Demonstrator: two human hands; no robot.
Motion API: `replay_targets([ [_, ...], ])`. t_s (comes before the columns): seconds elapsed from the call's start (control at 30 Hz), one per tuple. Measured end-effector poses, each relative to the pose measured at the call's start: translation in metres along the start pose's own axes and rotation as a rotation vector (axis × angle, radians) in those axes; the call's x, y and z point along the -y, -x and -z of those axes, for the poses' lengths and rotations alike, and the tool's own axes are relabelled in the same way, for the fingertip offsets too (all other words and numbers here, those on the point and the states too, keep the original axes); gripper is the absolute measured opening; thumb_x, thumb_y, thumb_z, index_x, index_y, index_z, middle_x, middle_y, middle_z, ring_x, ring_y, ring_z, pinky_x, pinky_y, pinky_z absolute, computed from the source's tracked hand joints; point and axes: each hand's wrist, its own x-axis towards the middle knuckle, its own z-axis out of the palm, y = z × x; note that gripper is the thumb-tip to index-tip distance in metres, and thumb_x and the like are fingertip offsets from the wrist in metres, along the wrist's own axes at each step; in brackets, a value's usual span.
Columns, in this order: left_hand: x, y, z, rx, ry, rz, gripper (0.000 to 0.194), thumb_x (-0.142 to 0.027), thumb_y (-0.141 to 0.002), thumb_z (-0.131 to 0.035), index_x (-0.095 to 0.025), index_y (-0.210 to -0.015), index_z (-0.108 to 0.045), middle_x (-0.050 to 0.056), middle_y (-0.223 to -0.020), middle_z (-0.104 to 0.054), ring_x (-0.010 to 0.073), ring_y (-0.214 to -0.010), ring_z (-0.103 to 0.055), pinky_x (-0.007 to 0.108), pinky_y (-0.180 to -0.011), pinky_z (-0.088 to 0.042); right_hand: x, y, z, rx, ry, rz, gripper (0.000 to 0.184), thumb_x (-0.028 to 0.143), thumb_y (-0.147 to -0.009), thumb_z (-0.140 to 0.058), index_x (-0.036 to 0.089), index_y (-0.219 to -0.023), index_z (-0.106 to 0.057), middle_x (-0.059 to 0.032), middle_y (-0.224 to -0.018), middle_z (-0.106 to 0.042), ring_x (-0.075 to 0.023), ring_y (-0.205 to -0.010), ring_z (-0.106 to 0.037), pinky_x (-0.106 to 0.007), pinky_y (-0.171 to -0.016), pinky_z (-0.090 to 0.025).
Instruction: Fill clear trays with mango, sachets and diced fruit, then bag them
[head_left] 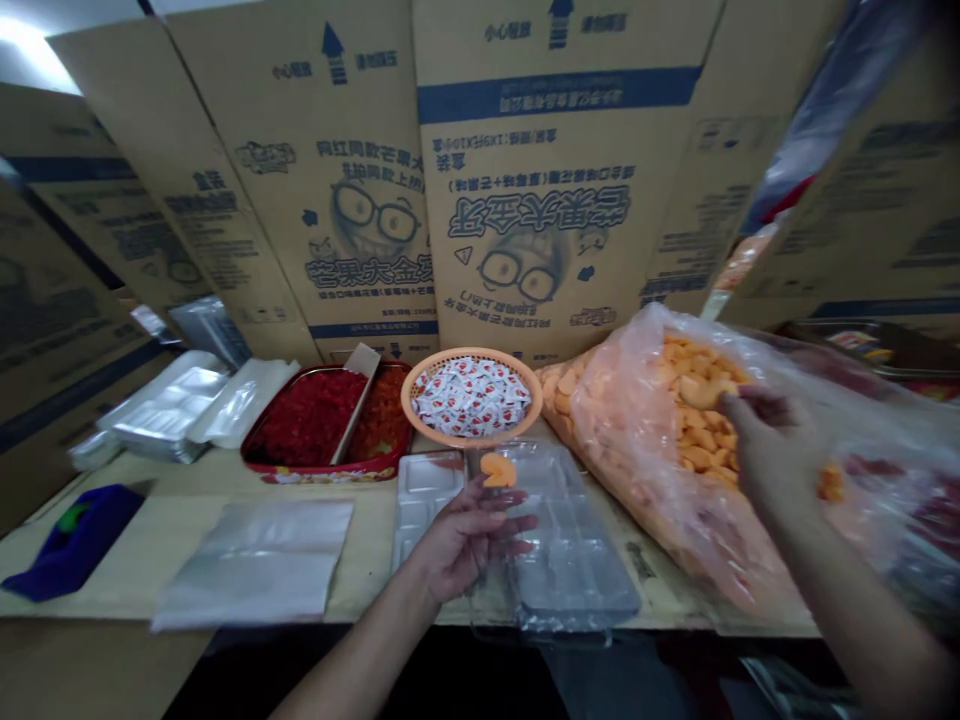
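I seem to be picking out pieces by hand. My left hand (457, 545) has an orange piece (497, 470) at its half-curled fingers, the others spread, above the clear trays (570, 570). My right hand (784, 445) is at the mouth of the plastic bag (622, 430), thumb and fingertips nearly together on a paler piece (701, 390); it looks pinched. I judge that lifting it calls for a light grip and a path clear of the loose plastic.

The worktop (371, 570) is pale and flat. Beyond the trays stands an orange basket (409, 405) of printed packets (472, 395), and left of it a red tin (322, 472), split by a cardboard strip (356, 405). Nearer me lie a white sheet (255, 560) and a blue tape dispenser (75, 545). Tall printed cartons (525, 150) wall the back, with a bright light (34, 50) at upper left.
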Motion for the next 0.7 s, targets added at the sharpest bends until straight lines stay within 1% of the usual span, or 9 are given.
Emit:
replay_targets([
  [0.07,-0.003,0.003,0.004,0.033,0.002,-0.008,0.047,-0.003,-0.067,-0.063,-0.018,-0.110,-0.053,0.010,-0.116,-0.061,0.0288,-0.099,-0.063,0.041,-0.081,-0.050,0.042,0.020,-0.007,0.072,-0.293,-0.084,0.027,0.046,-0.067,-0.063,0.025,-0.084,-0.059,-0.0093,-0.088,-0.064,-0.0248,-0.079,-0.060,-0.037,-0.069,-0.048],
  [0.13,-0.005,0.008,0.007,0.050,0.004,-0.020,0.048,-0.003,-0.067,-0.063,-0.020,-0.111,-0.053,0.009,-0.116,-0.061,0.0279,-0.099,-0.063,0.040,-0.081,-0.049,0.079,0.044,-0.023,0.456,-0.298,-0.086,0.027,0.045,-0.063,-0.067,0.023,-0.080,-0.064,-0.0076,-0.086,-0.067,-0.0241,-0.080,-0.060,-0.035,-0.070,-0.048],
  [0.2,-0.007,0.014,0.010,0.060,0.004,-0.031,0.049,-0.004,-0.068,-0.064,-0.021,-0.112,-0.052,0.009,-0.117,-0.060,0.0281,-0.100,-0.063,0.040,-0.081,-0.049,0.104,0.064,-0.046,0.829,-0.221,0.007,0.028,0.045,-0.066,-0.065,0.022,-0.082,-0.067,-0.0055,-0.084,-0.068,-0.0225,-0.078,-0.060,-0.034,-0.069,-0.048],
  [0.27,-0.009,0.021,0.014,0.065,0.008,-0.034,0.050,-0.005,-0.068,-0.064,-0.022,-0.113,-0.051,0.009,-0.118,-0.060,0.0287,-0.101,-0.062,0.040,-0.081,-0.049,0.114,0.078,-0.072,1.066,-0.150,0.129,0.026,0.043,-0.071,-0.059,0.021,-0.081,-0.068,-0.0037,-0.080,-0.069,-0.0210,-0.075,-0.060,-0.032,-0.066,-0.048],
  [0.3,-0.010,0.025,0.017,0.065,0.012,-0.039,0.050,-0.004,-0.068,-0.063,-0.022,-0.113,-0.051,0.009,-0.118,-0.060,0.0288,-0.101,-0.062,0.040,-0.080,-0.049,0.115,0.083,-0.085,1.123,-0.117,0.192,0.023,0.040,-0.072,-0.056,0.021,-0.079,-0.067,-0.0031,-0.078,-0.068,-0.0204,-0.073,-0.060,-0.031,-0.065,-0.047],
  [0.4,-0.014,0.035,0.027,0.045,0.025,-0.075,0.053,-0.004,-0.067,-0.063,-0.024,-0.114,-0.050,0.008,-0.117,-0.062,0.0288,-0.101,-0.062,0.039,-0.079,-0.050,0.115,0.095,-0.116,1.132,-0.025,0.355,0.018,0.032,-0.074,-0.052,0.021,-0.075,-0.067,-0.0030,-0.076,-0.067,-0.0190,-0.072,-0.059,-0.030,-0.065,-0.045],
  [0.5,-0.018,0.042,0.040,0.023,0.033,-0.120,0.049,-0.005,-0.068,-0.063,-0.022,-0.113,-0.051,0.008,-0.118,-0.061,0.0286,-0.102,-0.062,0.039,-0.080,-0.050,0.120,0.110,-0.134,1.081,0.014,0.453,0.015,0.029,-0.074,-0.054,0.020,-0.076,-0.066,-0.0042,-0.076,-0.064,-0.0183,-0.071,-0.057,-0.030,-0.065,-0.044],
  [0.6,-0.021,0.049,0.053,0.027,0.040,-0.151,0.048,-0.007,-0.070,-0.061,-0.021,-0.115,-0.051,0.010,-0.123,-0.058,0.0287,-0.103,-0.061,0.038,-0.081,-0.050,0.124,0.121,-0.145,0.999,-0.015,0.510,0.015,0.031,-0.074,-0.057,0.019,-0.075,-0.065,-0.0054,-0.076,-0.060,-0.0186,-0.073,-0.055,-0.030,-0.065,-0.043],
  [0.7,-0.024,0.054,0.068,0.016,0.054,-0.176,0.050,-0.007,-0.072,-0.060,-0.022,-0.119,-0.050,0.012,-0.124,-0.056,0.0290,-0.104,-0.060,0.038,-0.081,-0.049,0.117,0.112,-0.163,0.868,-0.046,0.504,0.018,0.034,-0.077,-0.054,0.019,-0.077,-0.063,-0.0057,-0.078,-0.060,-0.0183,-0.075,-0.054,-0.030,-0.066,-0.043],
])
